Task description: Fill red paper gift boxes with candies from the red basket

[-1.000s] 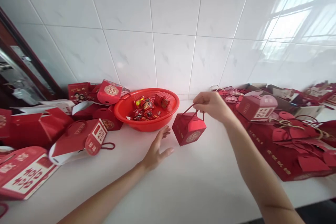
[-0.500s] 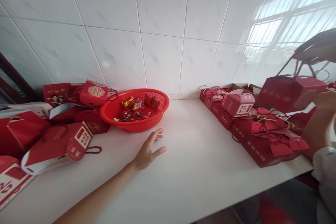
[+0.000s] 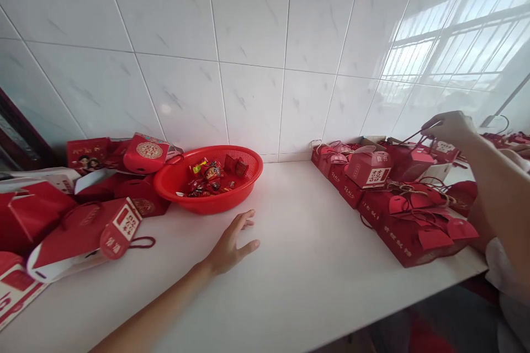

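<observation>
My left hand (image 3: pixel 227 248) is held over the white table in front of the red basket. Its fingers are apart and nothing is in it. Wrapped sweets (image 3: pixel 213 176) lie inside the oval red basket (image 3: pixel 207 207). My right hand is not in view. At the right, another person's hand (image 3: pixel 449 126) grips the cord of a red box (image 3: pixel 409 161) at the back of a cluster of boxes. A small pink-red box (image 3: pixel 370 166) stands on that cluster.
Red gift boxes and folded cartons (image 3: pixel 86 229) crowd the left of the white table (image 3: pixel 290 265). Corded red boxes (image 3: pixel 414 231) fill its right side. A tiled wall (image 3: pixel 252 99) rises behind; the other person's grey sleeve (image 3: pixel 499 265) shows at the right edge.
The other person's raised hand and the corded box have moved down and left, onto the back of the box cluster. My left hand has stayed nearly still; the view has shifted slightly.
</observation>
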### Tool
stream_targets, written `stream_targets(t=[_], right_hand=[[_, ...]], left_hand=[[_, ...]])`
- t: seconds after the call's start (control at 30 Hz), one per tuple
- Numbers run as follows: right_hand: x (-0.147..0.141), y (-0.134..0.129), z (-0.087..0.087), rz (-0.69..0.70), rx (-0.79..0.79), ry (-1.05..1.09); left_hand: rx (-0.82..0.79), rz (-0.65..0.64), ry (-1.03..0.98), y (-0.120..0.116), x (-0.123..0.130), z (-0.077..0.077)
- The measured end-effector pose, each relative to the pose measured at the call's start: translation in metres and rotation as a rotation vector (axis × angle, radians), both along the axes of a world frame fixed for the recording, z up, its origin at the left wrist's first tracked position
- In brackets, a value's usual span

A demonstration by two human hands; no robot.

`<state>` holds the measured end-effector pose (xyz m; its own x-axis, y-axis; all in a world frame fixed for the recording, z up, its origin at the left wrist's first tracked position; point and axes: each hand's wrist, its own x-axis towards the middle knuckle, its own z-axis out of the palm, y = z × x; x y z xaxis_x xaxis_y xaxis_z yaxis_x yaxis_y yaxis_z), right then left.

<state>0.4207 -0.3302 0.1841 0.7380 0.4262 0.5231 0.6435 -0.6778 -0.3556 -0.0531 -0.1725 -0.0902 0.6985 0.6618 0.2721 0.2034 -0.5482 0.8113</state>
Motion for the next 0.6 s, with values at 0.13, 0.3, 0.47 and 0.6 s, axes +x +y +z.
stream_targets(t=[0.13,0.3,0.47,0.6], right_hand=[[-0.014,0.012,-0.013,0.046,-0.014,0.126],[-0.02,0.022,-0.02,0.085,0.014,0.128],[-0.02,0.029,-0.019,0.116,0.034,0.108],[-0.015,0.032,-0.027,0.155,-0.033,0.128]], left_hand=[[0.011,-0.008,0.012,0.0,0.0,-0.001],[0.025,-0.005,0.017,0.001,-0.001,-0.002],[0.027,-0.011,0.008,0.003,0.0,-0.007],[0.019,-0.014,0.041,0.001,-0.001,-0.004]])
